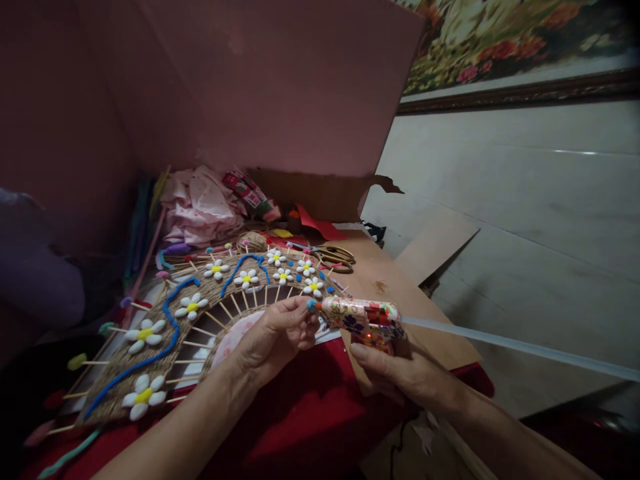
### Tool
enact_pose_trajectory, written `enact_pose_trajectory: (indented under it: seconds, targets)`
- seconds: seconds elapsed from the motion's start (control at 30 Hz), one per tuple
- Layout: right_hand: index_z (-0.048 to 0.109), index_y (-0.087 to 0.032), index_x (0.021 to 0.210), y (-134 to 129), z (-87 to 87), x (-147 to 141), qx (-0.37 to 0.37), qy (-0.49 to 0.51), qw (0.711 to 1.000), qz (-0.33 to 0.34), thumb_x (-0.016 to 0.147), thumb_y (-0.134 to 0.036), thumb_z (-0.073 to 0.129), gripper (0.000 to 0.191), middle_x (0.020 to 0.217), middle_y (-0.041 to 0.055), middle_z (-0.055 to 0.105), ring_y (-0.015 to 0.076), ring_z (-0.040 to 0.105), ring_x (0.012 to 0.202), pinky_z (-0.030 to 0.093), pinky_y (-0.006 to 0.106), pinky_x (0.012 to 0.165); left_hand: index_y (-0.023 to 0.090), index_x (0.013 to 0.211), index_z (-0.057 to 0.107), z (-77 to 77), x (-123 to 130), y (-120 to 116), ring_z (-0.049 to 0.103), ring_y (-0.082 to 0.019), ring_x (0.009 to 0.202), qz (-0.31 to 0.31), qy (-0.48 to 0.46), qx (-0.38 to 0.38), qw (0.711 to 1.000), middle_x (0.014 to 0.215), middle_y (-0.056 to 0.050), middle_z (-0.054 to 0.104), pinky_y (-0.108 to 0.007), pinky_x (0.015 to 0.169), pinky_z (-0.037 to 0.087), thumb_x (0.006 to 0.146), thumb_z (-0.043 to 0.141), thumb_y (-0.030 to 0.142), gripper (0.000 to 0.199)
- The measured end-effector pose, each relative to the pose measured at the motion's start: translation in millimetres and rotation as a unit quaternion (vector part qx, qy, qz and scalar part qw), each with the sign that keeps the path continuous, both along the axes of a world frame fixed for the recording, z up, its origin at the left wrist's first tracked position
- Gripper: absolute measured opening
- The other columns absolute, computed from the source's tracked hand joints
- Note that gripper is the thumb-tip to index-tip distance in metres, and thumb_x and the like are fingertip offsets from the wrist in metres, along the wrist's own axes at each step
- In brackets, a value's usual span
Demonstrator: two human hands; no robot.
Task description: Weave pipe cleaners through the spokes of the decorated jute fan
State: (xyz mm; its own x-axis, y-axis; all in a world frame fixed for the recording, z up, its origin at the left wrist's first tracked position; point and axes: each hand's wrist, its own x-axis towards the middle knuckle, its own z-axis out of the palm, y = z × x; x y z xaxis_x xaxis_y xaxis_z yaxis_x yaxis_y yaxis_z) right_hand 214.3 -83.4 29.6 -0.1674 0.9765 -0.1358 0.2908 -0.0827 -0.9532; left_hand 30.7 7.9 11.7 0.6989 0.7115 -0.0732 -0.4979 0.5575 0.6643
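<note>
My right hand [400, 370] is wrapped round the grip of a flower-patterned glue gun [357, 317], with a long translucent glue stick [465, 332] running out of its back. A small red light glows on its side. At the orange nozzle, my left hand [287, 323] pinches a small blue fuzzy piece [312, 305], which looks to be touching the tip. Behind both hands lies a fan-shaped twine weaving [120, 363] on thin sticks. White flowers with yellow centres [145, 335], blue wavy strips [175, 320] and small blue pieces are on it.
Scissors with gold handles [337, 257] lie beyond the weaving, near red paper [320, 225] and a twine ball [251, 241]. Crumpled pink cloth [203, 203] is at the back. Brown board [400, 287] covers the table's right side, over a red cloth [300, 407].
</note>
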Motion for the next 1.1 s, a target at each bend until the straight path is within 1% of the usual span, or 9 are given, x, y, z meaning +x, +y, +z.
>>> enact_pose_trajectory:
  seconds: [0.1, 0.27, 0.43, 0.57, 0.7, 0.8, 0.93, 1.1]
  targets:
    - [0.051, -0.016, 0.070, 0.4, -0.3, 0.3, 0.004, -0.012, 1.000, 0.002, 0.084, -0.052, 0.050, 0.039, 0.045, -0.0067, 0.041, 0.0034, 0.031, 0.036, 0.022, 0.017, 0.034, 0.009, 0.076, 0.063, -0.5, -0.1, 0.1, 0.044, -0.006, 0.053, -0.002, 0.002, -0.007, 1.000, 0.064, -0.001, 0.055, -0.016, 0.045, 0.031, 0.063, 0.076, 0.017, 0.020]
    - [0.044, -0.017, 0.057, 0.7, 1.3, 0.7, 0.007, -0.022, 1.000, 0.014, 0.084, -0.052, 0.050, 0.045, 0.043, -0.0066, 0.038, 0.0034, 0.032, 0.037, 0.023, 0.017, 0.035, 0.009, 0.077, 0.063, -0.5, 0.2, 0.3, 0.042, -0.005, 0.052, -0.001, 0.003, -0.011, 1.000, 0.064, -0.001, 0.054, -0.017, 0.046, 0.031, 0.063, 0.076, 0.017, 0.021]
    - [0.043, -0.017, 0.055, 0.1, 1.7, 0.3, 0.004, -0.011, 1.000, 0.021, 0.085, -0.051, 0.050, 0.046, 0.043, -0.0062, 0.039, 0.0036, 0.033, 0.038, 0.025, 0.017, 0.036, 0.009, 0.076, 0.063, -0.5, -0.2, 0.1, 0.043, -0.005, 0.052, -0.002, 0.002, -0.011, 1.000, 0.063, -0.001, 0.054, -0.017, 0.046, 0.031, 0.063, 0.076, 0.018, 0.021]
    - [0.045, -0.017, 0.055, 0.1, 3.6, -0.4, -0.006, -0.015, 1.000, 0.010, 0.084, -0.052, 0.051, 0.045, 0.041, -0.0063, 0.039, 0.0036, 0.032, 0.035, 0.022, 0.017, 0.034, 0.009, 0.076, 0.062, 0.4, 0.3, -0.4, 0.042, -0.006, 0.053, -0.004, 0.004, -0.006, 1.000, 0.064, -0.001, 0.054, -0.017, 0.045, 0.030, 0.062, 0.076, 0.019, 0.022]
    - [0.045, -0.017, 0.054, 0.7, 3.3, -0.4, 0.005, -0.013, 1.000, 0.015, 0.084, -0.051, 0.051, 0.045, 0.041, -0.0059, 0.040, 0.0044, 0.033, 0.036, 0.024, 0.018, 0.035, 0.009, 0.075, 0.062, 0.5, 0.4, 0.1, 0.042, -0.006, 0.053, -0.006, 0.007, -0.003, 1.000, 0.064, -0.001, 0.053, -0.017, 0.046, 0.030, 0.062, 0.076, 0.019, 0.021]
    - [0.047, -0.018, 0.059, 0.8, 0.5, 0.1, 0.000, -0.008, 1.000, 0.009, 0.084, -0.051, 0.051, 0.042, 0.044, -0.0057, 0.041, 0.0047, 0.033, 0.037, 0.025, 0.018, 0.036, 0.009, 0.074, 0.062, 0.0, 0.3, 0.5, 0.041, -0.006, 0.053, -0.009, 0.003, 0.001, 1.000, 0.064, -0.001, 0.053, -0.017, 0.045, 0.029, 0.064, 0.075, 0.019, 0.019]
    - [0.045, -0.017, 0.060, 0.4, 0.0, 0.2, -0.013, -0.011, 1.000, 0.000, 0.083, -0.052, 0.052, 0.042, 0.045, -0.0063, 0.041, 0.0041, 0.032, 0.038, 0.024, 0.018, 0.036, 0.009, 0.076, 0.063, 0.3, 0.1, 0.3, 0.041, -0.006, 0.053, -0.006, 0.007, -0.004, 1.000, 0.065, -0.001, 0.053, -0.018, 0.046, 0.029, 0.062, 0.076, 0.019, 0.021]
    - [0.048, -0.016, 0.056, 1.2, 4.1, -1.0, 0.002, -0.009, 1.000, 0.026, 0.085, -0.050, 0.049, 0.045, 0.042, -0.0061, 0.040, 0.0043, 0.031, 0.037, 0.024, 0.018, 0.036, 0.008, 0.076, 0.064, 1.2, -0.3, -0.1, 0.043, -0.006, 0.054, -0.004, 0.019, -0.014, 1.000, 0.065, -0.002, 0.055, -0.018, 0.047, 0.031, 0.062, 0.076, 0.019, 0.022]
